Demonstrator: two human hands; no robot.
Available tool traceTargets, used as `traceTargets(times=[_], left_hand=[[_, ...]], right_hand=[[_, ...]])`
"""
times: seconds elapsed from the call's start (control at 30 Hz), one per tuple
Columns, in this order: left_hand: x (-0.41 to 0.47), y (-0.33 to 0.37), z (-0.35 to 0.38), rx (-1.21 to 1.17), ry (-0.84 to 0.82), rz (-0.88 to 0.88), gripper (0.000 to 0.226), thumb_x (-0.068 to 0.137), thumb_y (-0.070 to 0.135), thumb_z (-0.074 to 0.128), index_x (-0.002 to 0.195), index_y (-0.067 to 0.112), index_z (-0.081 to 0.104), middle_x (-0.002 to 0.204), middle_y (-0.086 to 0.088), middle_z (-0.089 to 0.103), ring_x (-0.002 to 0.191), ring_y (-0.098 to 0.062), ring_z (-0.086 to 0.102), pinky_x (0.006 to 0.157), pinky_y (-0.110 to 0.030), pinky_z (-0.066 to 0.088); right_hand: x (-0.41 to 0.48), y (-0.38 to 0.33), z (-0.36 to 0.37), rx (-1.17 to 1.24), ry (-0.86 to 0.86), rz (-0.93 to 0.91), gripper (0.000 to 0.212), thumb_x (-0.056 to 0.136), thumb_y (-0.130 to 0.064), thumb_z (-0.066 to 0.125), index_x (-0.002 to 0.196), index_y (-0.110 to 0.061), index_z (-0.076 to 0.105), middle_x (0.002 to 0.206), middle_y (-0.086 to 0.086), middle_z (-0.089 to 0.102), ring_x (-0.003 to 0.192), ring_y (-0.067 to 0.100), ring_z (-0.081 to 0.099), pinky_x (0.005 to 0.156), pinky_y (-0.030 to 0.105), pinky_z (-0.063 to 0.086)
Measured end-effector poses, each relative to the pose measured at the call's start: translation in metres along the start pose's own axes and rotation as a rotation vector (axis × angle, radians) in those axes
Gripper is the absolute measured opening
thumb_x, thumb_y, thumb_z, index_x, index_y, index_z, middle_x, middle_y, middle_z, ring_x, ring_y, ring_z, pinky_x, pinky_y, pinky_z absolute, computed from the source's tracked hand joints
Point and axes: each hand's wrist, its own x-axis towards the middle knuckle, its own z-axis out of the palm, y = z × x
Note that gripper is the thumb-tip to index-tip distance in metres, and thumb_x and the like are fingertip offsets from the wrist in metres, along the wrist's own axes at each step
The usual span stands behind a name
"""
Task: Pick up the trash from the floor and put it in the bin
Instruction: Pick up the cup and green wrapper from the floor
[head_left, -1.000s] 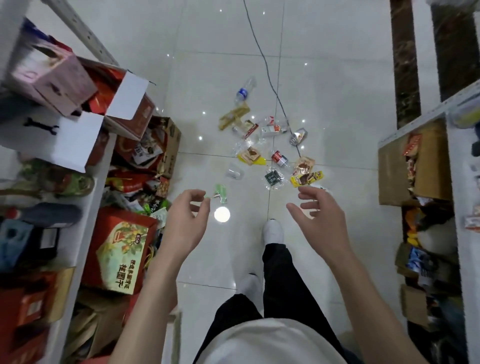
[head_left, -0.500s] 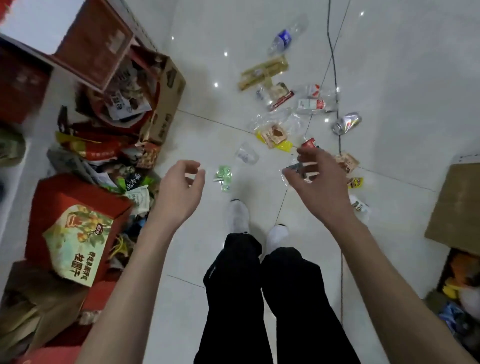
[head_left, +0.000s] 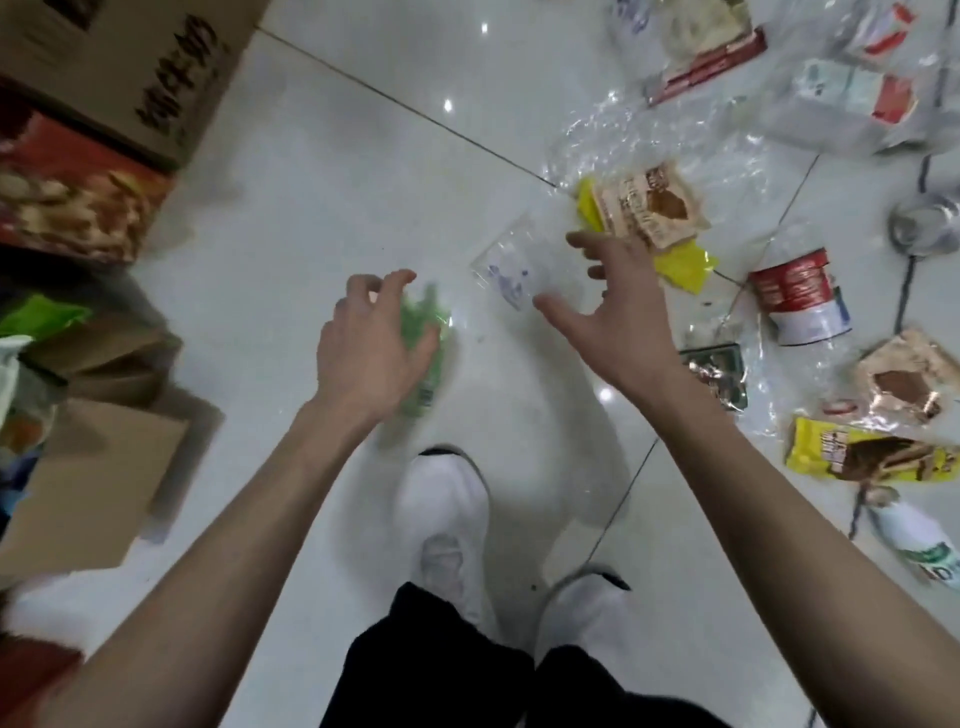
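2 hands: left hand (head_left: 371, 348), right hand (head_left: 618, 312). 2 white shoes (head_left: 447, 519). 1 green wrapper (head_left: 427, 312). 1 clear bag (head_left: 511, 270). 2 cans: red can (head_left: 800, 296), silver can (head_left: 924, 223). 2 yellow snack packets (head_left: 867, 457). 1 brown packet (head_left: 904, 379). 1 dark foil packet (head_left: 717, 369). 1 white bottle (head_left: 914, 535). 1 printed carton (head_left: 130, 67). 1 red box (head_left: 67, 197). 1 flat cardboard sheet (head_left: 88, 483). Wrappers at the far edge: blurred, uncounted.

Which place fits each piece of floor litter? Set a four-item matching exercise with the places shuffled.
1 green plastic wrapper
2 clear plastic bag with blue print
3 red and white metal can
4 white plastic bottle with green label

A on its side, right of the right hand
B partly hidden by the left hand
C near the picture's lower right edge
D between both hands

Pairs: 1-B, 2-D, 3-A, 4-C
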Motion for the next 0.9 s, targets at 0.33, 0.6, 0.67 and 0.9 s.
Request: traceTargets(times=[0.33,0.6,0.67,0.9], left_hand=[[0.017,-0.014,0.057,-0.011,0.006,-0.015,0.053,0.082,0.038,0.067,0.129,0.029,0.044,0.121,-0.006,0.040,0.104,-0.031,0.048,0.080,-0.039,0.048],[0.018,-0.012,0.032,0.018,0.047,-0.036,0.010,0.088,0.028,0.063,0.094,0.024,0.069,0.100,-0.002,0.058,0.096,-0.029,0.054,0.082,-0.035,0.042],[0.008,-0.004,0.008,0.005,0.053,-0.037,0.012,0.089,0.029,0.062,0.098,0.022,0.067,0.106,-0.003,0.061,0.099,-0.028,0.055,0.085,-0.036,0.041],[-0.079,0.078,-0.152,-0.329,0.062,-0.048,0.011,0.093,0.030,0.059,0.099,0.021,0.057,0.089,0.012,0.058,0.081,-0.014,0.058,0.066,-0.020,0.045]], right_hand=[[0.033,0.023,0.070,-0.174,0.026,-0.042,0.100,0.076,-0.038,0.081,0.158,-0.023,0.026,0.142,0.015,0.043,0.127,0.033,0.046,0.106,0.047,0.042],[0.012,0.010,0.032,-0.053,0.097,-0.060,0.097,0.080,-0.039,0.079,0.159,-0.024,0.024,0.137,0.012,0.048,0.124,0.028,0.050,0.105,0.048,0.044],[-0.005,-0.002,0.004,-0.050,0.120,-0.051,0.097,0.080,-0.039,0.079,0.159,-0.024,0.024,0.138,0.012,0.047,0.124,0.028,0.051,0.105,0.048,0.045],[-0.103,-0.105,-0.122,0.050,0.218,0.082,0.098,0.081,-0.038,0.080,0.159,-0.026,0.022,0.140,0.006,0.045,0.125,0.021,0.051,0.107,0.044,0.045]])
